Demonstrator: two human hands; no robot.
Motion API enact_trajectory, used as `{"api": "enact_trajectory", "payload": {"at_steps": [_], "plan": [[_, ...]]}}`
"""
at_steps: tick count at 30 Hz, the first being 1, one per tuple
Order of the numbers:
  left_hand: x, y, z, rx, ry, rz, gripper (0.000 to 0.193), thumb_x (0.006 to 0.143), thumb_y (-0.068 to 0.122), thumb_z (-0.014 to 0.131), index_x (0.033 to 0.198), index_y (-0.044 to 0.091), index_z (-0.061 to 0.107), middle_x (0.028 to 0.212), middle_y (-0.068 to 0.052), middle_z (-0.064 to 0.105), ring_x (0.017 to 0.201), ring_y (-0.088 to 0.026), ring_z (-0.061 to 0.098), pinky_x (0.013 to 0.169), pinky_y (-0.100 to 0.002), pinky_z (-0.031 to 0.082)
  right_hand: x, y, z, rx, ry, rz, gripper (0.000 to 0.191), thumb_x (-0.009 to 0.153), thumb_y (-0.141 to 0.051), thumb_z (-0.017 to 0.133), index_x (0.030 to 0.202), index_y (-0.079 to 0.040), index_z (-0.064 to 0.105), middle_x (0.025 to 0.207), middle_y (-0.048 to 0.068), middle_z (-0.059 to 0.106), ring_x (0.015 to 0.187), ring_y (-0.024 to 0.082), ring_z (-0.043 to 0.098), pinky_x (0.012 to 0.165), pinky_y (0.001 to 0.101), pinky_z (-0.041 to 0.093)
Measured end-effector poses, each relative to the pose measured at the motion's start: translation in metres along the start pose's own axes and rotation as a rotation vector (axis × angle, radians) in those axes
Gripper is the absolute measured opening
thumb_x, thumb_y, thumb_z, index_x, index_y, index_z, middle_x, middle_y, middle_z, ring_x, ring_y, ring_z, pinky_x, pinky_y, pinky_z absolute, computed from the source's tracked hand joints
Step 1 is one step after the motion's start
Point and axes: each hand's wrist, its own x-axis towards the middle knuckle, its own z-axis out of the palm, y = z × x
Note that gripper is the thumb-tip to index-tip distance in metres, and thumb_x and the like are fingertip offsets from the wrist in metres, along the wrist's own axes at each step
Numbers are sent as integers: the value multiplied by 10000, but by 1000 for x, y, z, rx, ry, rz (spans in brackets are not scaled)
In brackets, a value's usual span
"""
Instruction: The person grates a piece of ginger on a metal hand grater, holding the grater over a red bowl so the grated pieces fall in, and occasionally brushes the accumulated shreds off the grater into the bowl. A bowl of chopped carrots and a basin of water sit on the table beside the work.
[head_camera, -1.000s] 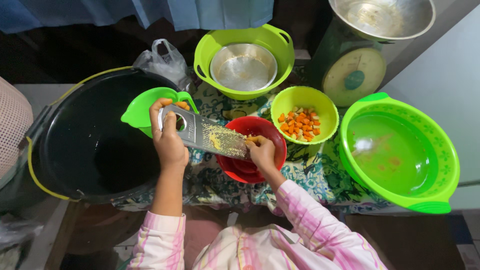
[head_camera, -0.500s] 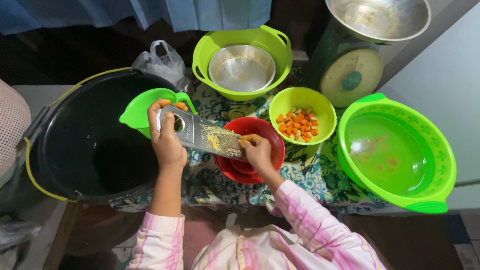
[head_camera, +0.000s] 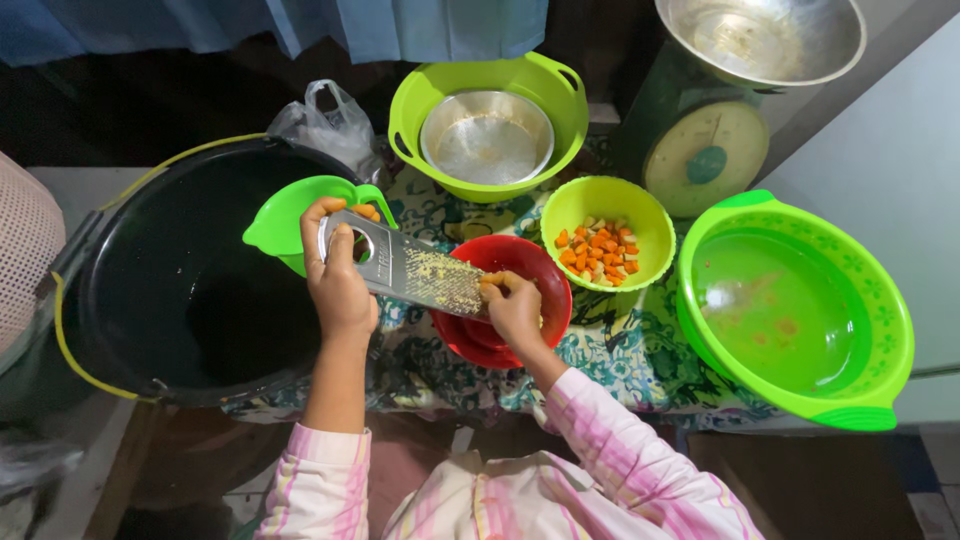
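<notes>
Keep your left hand (head_camera: 338, 285) clamped on the grater (head_camera: 405, 268) while your right hand (head_camera: 515, 312) (pinching a small piece) rubs over the red bowl (head_camera: 540, 268) at centre frame.

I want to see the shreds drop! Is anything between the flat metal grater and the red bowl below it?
Nothing visible: the flat metal grater, held by the left hand, slopes over the round red plastic bowl; the right hand presses food against it.

Grater (head_camera: 410, 272) over middle bowl (head_camera: 520, 335), bucket (head_camera: 180, 290) to its left, scale (head_camera: 735, 110) behind right, carrot bowl (head_camera: 610, 232) between.
</notes>
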Motion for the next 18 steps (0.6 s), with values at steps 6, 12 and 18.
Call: {"api": "enact_trajectory", "payload": {"at_steps": [6, 12, 18], "plan": [[0, 1, 0, -6, 15, -9, 255, 1053, 47, 431, 1295, 74, 509, 1150, -144, 661, 1058, -200, 626, 996, -349, 517, -12, -29, 32, 192, -151, -285, 148, 919, -81, 700, 1019, 16, 752, 903, 73, 778, 807, 101, 707, 744, 272, 571], [0, 2, -1, -2, 8, -15, 245, 1059, 49, 428, 1288, 68, 512, 1141, -147, 663, 1046, -199, 625, 988, -348, 514, 8, -6, 38, 60, -33, -290, 143, 871, -91, 719, 971, -4, 772, 867, 120, 780, 773, 162, 721, 733, 308, 563], [1, 1, 0, -4, -15, 16, 241, 1065, 51, 422, 1291, 65, 503, 1135, -146, 660, 1060, -201, 630, 1003, -353, 519, 33, 48, -15, -267, 71, 4, 140, 863, -110, 716, 971, -41, 773, 836, 146, 771, 760, 241, 755, 708, 349, 558]]}}
